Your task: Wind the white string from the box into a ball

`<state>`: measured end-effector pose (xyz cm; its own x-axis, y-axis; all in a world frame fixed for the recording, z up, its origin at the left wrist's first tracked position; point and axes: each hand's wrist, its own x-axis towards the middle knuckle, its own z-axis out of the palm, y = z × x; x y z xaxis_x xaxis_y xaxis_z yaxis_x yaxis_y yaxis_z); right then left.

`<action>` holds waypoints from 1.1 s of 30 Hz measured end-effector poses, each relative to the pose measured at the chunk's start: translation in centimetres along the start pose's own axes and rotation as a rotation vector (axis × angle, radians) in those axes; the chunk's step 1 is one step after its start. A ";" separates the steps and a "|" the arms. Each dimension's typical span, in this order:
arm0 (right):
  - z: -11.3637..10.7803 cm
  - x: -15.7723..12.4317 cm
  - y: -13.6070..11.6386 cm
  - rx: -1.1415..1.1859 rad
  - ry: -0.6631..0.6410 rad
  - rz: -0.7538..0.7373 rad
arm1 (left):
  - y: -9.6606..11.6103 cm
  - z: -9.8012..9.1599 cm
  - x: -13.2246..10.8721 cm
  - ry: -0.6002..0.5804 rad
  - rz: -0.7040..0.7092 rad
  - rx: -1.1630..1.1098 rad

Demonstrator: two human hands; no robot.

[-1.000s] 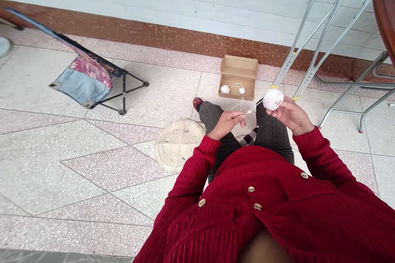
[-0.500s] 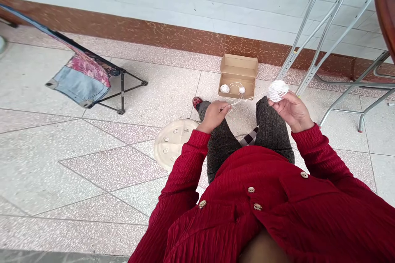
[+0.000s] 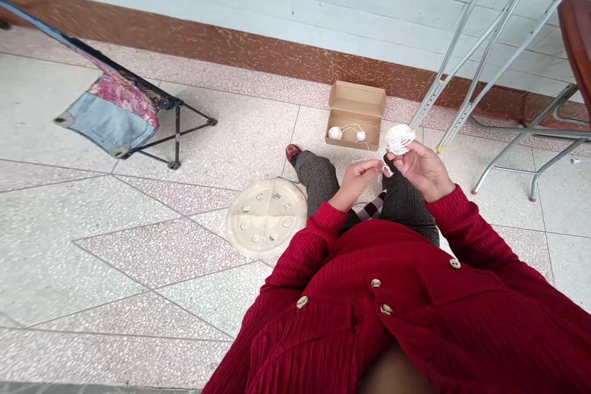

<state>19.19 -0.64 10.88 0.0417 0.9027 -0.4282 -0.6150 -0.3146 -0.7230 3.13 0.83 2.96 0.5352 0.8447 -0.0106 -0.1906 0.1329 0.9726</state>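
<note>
My right hand [image 3: 423,167] is closed around a ball of white yarn [image 3: 399,139], its fingertips at the underside. My left hand [image 3: 360,181] pinches a strand of the yarn [image 3: 386,167] just below and left of that ball. Loose strands dangle between the two hands. On the floor beyond, an open cardboard box [image 3: 353,144] holds two smaller white yarn balls, one at the left [image 3: 335,133] and one at the right [image 3: 361,135]. A strand joins these two, and another runs from the box toward my hands.
A round, cream plastic stool [image 3: 266,246] stands left of my legs. A folding chair [image 3: 115,123] is farther left. Metal crutches [image 3: 480,61] lean on the wall at right, beside a metal-legged chair [image 3: 530,148]. The tiled wall [image 3: 277,6] closes off the back.
My left hand has moved right, close to the ball, and the strand that was stretched between my hands now hangs slack. My right hand has shifted slightly left with the ball.
</note>
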 end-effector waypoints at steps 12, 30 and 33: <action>-0.4 1.4 0.1 0.111 0.130 -0.011 | 1.4 0.8 -1.6 0.085 -0.046 -0.034; -0.1 0.7 -0.5 0.003 0.010 -0.044 | -1.2 -3.9 0.0 0.202 0.067 0.492; 0.4 0.6 -0.1 0.026 -0.002 0.003 | -0.6 -2.4 1.0 0.168 0.089 0.338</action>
<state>18.98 0.08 10.87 0.0384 0.9022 -0.4296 -0.6357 -0.3096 -0.7071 1.77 2.89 1.81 0.3810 0.9222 0.0665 0.0666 -0.0991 0.9928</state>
